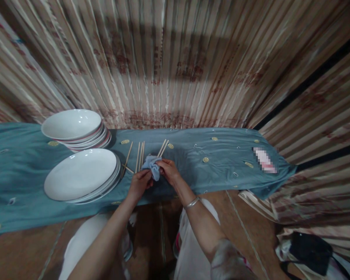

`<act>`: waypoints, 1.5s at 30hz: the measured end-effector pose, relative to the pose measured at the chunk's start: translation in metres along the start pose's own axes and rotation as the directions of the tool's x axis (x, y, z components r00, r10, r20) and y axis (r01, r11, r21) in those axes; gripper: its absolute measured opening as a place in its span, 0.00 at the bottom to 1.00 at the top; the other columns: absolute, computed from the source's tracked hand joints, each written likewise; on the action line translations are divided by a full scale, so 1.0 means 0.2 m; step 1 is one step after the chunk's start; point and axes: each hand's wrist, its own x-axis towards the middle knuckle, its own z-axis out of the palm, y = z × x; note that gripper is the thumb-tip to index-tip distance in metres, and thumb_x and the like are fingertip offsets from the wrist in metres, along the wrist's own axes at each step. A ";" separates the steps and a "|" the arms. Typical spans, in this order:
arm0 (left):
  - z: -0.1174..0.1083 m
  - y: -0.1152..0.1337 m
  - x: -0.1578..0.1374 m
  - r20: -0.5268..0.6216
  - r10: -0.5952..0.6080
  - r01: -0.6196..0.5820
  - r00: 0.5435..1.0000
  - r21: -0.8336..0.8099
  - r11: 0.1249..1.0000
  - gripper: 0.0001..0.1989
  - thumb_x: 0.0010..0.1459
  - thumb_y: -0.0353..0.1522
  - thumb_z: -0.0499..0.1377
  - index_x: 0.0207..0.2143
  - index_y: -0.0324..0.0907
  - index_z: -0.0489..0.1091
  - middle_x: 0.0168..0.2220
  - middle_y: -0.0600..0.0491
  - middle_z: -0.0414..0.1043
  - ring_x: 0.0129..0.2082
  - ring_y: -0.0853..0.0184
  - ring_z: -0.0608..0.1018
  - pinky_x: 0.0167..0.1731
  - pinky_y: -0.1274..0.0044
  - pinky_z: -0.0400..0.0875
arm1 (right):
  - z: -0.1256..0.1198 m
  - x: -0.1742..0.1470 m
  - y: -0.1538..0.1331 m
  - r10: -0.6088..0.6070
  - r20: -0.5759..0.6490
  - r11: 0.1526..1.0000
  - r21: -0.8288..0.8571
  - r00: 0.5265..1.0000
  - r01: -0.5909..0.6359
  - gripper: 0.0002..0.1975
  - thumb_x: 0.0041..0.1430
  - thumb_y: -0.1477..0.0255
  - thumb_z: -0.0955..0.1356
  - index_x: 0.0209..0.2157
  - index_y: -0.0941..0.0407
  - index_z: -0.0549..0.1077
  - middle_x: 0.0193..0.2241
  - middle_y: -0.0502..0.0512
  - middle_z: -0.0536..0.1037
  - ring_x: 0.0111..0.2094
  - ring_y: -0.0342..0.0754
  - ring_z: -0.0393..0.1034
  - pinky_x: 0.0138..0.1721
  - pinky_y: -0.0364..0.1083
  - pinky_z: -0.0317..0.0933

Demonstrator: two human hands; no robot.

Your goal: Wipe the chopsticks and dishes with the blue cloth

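Note:
A crumpled light-blue cloth [152, 166] is between my two hands, above the front part of the covered table. My left hand [141, 182] has its fingers closed on the cloth's near left side. On the right side, my right hand [168, 170] pinches the same cloth. Two chopsticks [163, 147] stick out beyond the cloth's far edge; whether they are wrapped in it or lie behind it, I cannot tell. Several more chopsticks [139, 153] lie just left of the cloth, some parallel and some crossed near the plates.
A stack of white plates [81, 175] stands left of my hands, with a stack of white bowls [72, 124] behind it. A teal patterned tablecloth [189, 175] covers the table. Far right lies a blurred pink-white item [265, 160]. Pleated curtains [175, 70] hang behind. A black bag [310, 252] rests at lower right.

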 end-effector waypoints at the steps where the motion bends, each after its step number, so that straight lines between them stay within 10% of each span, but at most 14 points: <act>1: 0.00 0.00 0.00 -0.002 0.000 0.001 1.000 0.016 1.000 0.17 0.41 0.45 0.63 0.20 0.38 0.70 0.11 0.58 0.61 0.11 0.77 0.58 0.13 0.83 0.48 | 0.00 0.00 0.00 -0.001 -0.001 1.000 0.004 1.000 0.001 0.09 0.36 0.67 0.71 0.17 0.57 0.70 0.10 0.41 0.61 0.14 0.34 0.47 0.17 0.39 0.39; 45: -0.02 0.01 -0.06 0.110 -0.115 0.113 0.987 0.024 0.993 0.20 0.40 0.45 0.64 0.26 0.35 0.72 0.15 0.57 0.63 0.12 0.79 0.59 0.13 0.81 0.45 | -0.21 0.09 -0.17 -0.085 -0.214 0.967 0.218 0.973 0.132 0.06 0.40 0.73 0.70 0.18 0.59 0.68 0.13 0.41 0.63 0.15 0.33 0.51 0.15 0.36 0.44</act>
